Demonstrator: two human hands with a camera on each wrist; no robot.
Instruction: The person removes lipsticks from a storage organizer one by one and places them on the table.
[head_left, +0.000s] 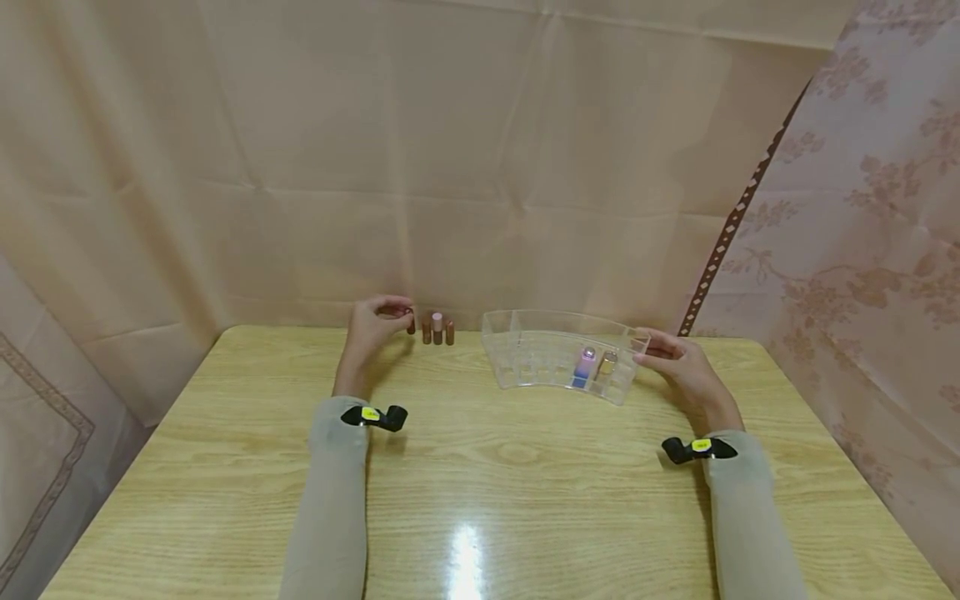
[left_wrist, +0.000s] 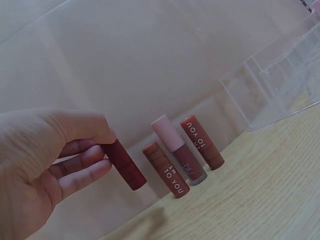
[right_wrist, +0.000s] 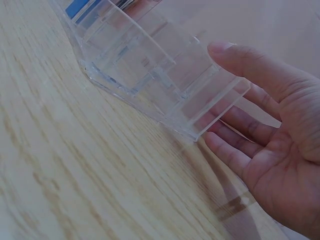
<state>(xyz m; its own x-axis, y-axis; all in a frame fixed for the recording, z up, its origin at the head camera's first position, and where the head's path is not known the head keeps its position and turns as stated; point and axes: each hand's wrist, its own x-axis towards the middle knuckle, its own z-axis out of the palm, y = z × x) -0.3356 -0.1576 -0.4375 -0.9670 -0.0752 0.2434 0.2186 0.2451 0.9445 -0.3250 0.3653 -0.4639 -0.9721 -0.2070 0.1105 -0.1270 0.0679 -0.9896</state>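
My left hand [head_left: 377, 321] pinches a dark red lipstick tube [left_wrist: 125, 166] between thumb and fingertips, its lower end held over the table's back edge. Beside it stand two brown-orange lipstick tubes [left_wrist: 165, 170] with a pink-capped lip gloss [left_wrist: 178, 150] between them, upright in a short row. At the right, a clear acrylic organizer [head_left: 531, 385] with stepped compartments rests on the table. My right hand [head_left: 678, 367] grips its right end, thumb on the near side and fingers behind the wall. Inside the organizer are a pink-and-blue bottle [head_left: 584, 367] and a gold-toned bottle [head_left: 607, 363].
The light wood table [head_left: 480, 467] meets a hanging beige curtain [head_left: 450, 167] along its back edge. A floral curtain [head_left: 870, 233] hangs at the right. Each sleeve carries a black wrist camera, such as the left camera [head_left: 393, 417].
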